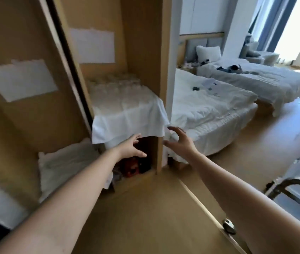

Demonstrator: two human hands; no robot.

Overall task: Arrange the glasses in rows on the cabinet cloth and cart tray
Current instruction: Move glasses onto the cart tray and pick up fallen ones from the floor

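Several clear glasses (116, 85) stand in rows at the back of a white cloth (127, 114) that covers a shelf in a wooden cabinet recess. The cloth's front edge hangs over the shelf. My left hand (131, 146) reaches forward just below that hanging edge, fingers spread and holding nothing. My right hand (179, 140) is stretched out to the right of the cloth's corner, fingers loosely spread and empty. The picture is blurred. A cart's metal rail (292, 182) shows at the right edge; its tray is not in view.
Under the shelf, a compartment holds dark and red items (132, 165). A mirrored door (26, 107) stands at the left. Two white beds (209, 107) fill the room on the right. A wooden door edge with a metal latch (229, 226) lies near my right forearm.
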